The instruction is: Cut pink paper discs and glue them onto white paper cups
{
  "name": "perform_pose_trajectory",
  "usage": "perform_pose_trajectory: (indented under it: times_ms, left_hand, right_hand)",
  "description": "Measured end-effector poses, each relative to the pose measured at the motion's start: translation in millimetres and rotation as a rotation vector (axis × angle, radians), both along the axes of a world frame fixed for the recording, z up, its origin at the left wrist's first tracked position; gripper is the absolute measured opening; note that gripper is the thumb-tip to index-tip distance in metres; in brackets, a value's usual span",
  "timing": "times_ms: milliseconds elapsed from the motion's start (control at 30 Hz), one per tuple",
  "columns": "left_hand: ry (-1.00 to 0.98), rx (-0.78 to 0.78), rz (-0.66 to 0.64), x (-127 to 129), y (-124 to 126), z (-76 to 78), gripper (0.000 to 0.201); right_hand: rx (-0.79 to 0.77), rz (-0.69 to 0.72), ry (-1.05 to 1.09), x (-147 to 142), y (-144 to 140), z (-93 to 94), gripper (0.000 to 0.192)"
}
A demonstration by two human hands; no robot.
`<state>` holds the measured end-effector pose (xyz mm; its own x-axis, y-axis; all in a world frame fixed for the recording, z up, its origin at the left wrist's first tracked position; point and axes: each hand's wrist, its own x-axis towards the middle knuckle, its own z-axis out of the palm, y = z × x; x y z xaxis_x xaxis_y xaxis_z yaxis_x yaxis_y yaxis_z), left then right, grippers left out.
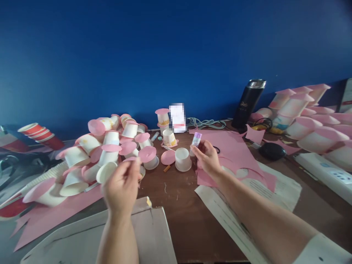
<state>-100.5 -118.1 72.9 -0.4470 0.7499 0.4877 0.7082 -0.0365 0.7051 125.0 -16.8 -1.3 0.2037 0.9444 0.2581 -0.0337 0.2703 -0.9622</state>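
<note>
Right hand (207, 156) pinching glue stick (196, 139) upright, cap end up, left hand (122, 187) loosely curled, blurred

Head view looks forward and down; table (178, 205) close below.

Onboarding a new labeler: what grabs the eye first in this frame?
Two bare hands raised over the brown table: the right hand pinches a small purple-capped tube, and the left hand is blurred, its grip unclear. At left sprawls a heap of white paper cups with pink discs. Pink paper sheets lie under the right hand, a black tumbler behind.
</note>
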Motion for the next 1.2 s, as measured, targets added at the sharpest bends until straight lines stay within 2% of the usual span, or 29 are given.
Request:
perform_pose_trajectory:
  times_ms: [67, 100, 133, 200, 300, 400, 467, 533, 600, 700, 800, 867, 900, 1033, 1133, 1200]
  left_hand:
    - [-0.087, 0.383, 0.163, -1, -5, 3.9, 0.037]
    - [-0.103, 0.493, 0.198, -2, -6, 4.6, 0.043]
    - [-0.106, 0.561, 0.205, -4, -7, 4.2, 0.047]
    - [-0.105, 0.548, 0.150, -8, -7, 0.9, 0.051]
    - [-0.101, 0.289, -0.019, -11, -3, -6.4, 0.044]
    - [0.012, -0.105, -0.298, -5, 3, -11.0, 0.039]
    - [0.115, -0.394, -0.490, 3, 6, -12.6, 0.041]
    - [0.189, -0.621, -0.620, 10, 9, -14.4, 0.045]
    - [0.209, -0.771, -0.713, 16, 12, -17.2, 0.046]
    - [0.203, -0.897, -0.796, 26, 17, -21.8, 0.043]
    - [0.245, -0.903, -0.810, 39, 24, -21.9, 0.040]
    - [0.301, -0.858, -0.820, 48, 31, -18.0, 0.038]
    - [0.352, -0.816, -0.784, 52, 35, -15.0, 0.036]
    - [0.513, -0.610, -0.524, 58, 54, -2.9, 0.031]
    - [0.515, -0.503, -0.315, 57, 65, -0.6, 0.030]
    - [0.482, -0.473, -0.260, 57, 71, -4.2, 0.031]
  right_hand:
    - [0.013, -0.015, 0.015, 0, 1, -1.1, 0.034]
    - [0.014, -0.020, 0.031, 0, 1, -1.1, 0.034]
    - [0.008, -0.024, 0.055, 0, 1, -0.8, 0.035]
    - [-0.026, -0.041, 0.124, 1, 3, 0.5, 0.036]
    - [-0.094, -0.107, 0.272, 8, 11, 1.9, 0.033]
    - [-0.135, -0.162, 0.446, 21, 23, 0.1, 0.028]
    - [-0.134, -0.147, 0.529, 31, 29, -1.7, 0.030]
    - [-0.139, -0.095, 0.598, 40, 33, -2.1, 0.031]
    - [-0.160, -0.047, 0.676, 46, 34, -0.3, 0.029]
    - [-0.201, -0.005, 0.821, 51, 33, 5.0, 0.024]
    - [-0.226, 0.033, 0.934, 56, 31, 9.0, 0.020]
    - [-0.241, 0.035, 0.961, 58, 31, 9.6, 0.020]
    - [-0.250, 0.029, 0.968, 59, 31, 9.4, 0.019]
    - [-0.267, 0.005, 1.001, 57, 33, 8.5, 0.014]
    - [-0.270, 0.017, 1.037, 56, 33, 10.1, 0.012]
    - [-0.270, 0.041, 1.100, 59, 34, 11.9, 0.009]
